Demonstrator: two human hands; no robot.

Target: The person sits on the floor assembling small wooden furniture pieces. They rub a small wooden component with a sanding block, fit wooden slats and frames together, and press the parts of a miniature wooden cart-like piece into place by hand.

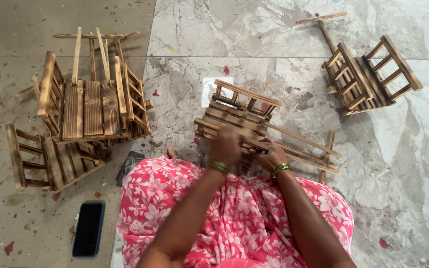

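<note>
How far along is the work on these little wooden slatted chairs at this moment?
Looks done: a pile of chairs on the left and one more chair at upper right. In hand: the left hand and right hand both rest on the slatted chair in front of the lap. Apparently left: its long strips stick out sideways.

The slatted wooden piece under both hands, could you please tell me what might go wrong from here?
The slatted wooden piece has long thin rods jutting to the right; pressure from the left hand and right hand might snap or splinter them. The phone lies on the floor beside the knee, where a shift could knock it. The stacked crates sit tilted and could topple.
</note>
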